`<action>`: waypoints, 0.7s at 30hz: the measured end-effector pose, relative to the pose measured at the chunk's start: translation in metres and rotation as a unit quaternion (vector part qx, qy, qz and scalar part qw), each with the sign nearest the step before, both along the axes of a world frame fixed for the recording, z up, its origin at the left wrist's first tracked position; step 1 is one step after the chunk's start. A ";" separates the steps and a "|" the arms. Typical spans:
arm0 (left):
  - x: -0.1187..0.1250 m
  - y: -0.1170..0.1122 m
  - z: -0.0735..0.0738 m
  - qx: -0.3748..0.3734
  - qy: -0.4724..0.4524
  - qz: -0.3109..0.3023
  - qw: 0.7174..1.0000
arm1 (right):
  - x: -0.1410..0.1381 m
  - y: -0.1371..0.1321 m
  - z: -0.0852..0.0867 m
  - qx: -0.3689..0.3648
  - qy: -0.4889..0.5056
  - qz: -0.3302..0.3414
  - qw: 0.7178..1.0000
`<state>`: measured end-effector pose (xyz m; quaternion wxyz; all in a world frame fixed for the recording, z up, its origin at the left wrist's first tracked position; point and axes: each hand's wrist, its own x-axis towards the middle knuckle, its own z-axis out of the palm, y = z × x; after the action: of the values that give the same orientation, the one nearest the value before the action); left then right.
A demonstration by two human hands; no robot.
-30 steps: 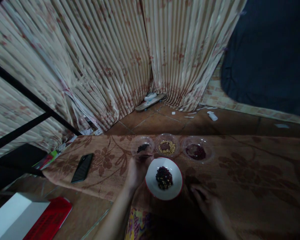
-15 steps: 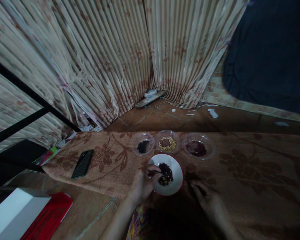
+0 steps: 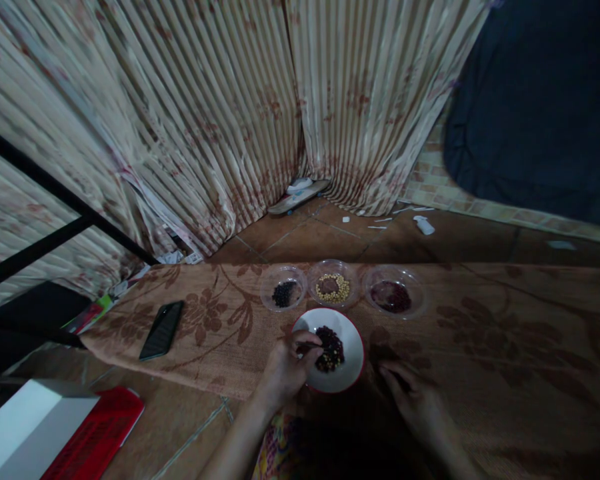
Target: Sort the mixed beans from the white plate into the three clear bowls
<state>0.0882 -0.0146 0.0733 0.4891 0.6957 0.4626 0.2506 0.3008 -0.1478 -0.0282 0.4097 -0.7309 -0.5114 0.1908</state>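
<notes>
A white bowl with a red rim [image 3: 349, 333] holds a dark mixed heap of beans [image 3: 330, 348] on the brown flowered cloth [image 3: 480, 320]. My left hand [image 3: 286, 365] is at the bowl's left edge, fingers pinched together and reaching into the heap; what they pinch is too small to make out. My right hand [image 3: 414, 399] rests on the cloth to the right of the bowl, fingers loosely spread. Behind the bowl stand three clear cups: one with black beans [image 3: 283, 292], one with yellow beans [image 3: 333, 287], one with dark red beans [image 3: 391, 296].
A black phone [image 3: 162, 329] lies on the cloth at left. Striped curtains [image 3: 220, 120] hang behind, with a sandal [image 3: 299, 195] on the tile floor. A white box [image 3: 25, 427] and red book [image 3: 97, 440] lie at lower left. A dark cushion [image 3: 535, 107] fills the upper right.
My left hand came back from the black-bean cup to the white bowl and now pinches into the bean heap. My right hand stayed on the cloth.
</notes>
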 end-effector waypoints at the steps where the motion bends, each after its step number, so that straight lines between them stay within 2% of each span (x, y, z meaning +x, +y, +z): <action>1: 0.000 0.000 0.000 -0.002 -0.002 -0.002 1.000 | 0.000 0.000 0.000 0.000 0.000 0.000 1.000; 21: 0.001 0.002 -0.002 0.024 -0.008 -0.003 1.000 | -0.001 0.001 -0.003 0.001 0.009 -0.006 1.000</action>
<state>0.0890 -0.0124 0.0711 0.4765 0.7066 0.4505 0.2660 0.2999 -0.1465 -0.0307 0.4162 -0.7315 -0.5041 0.1940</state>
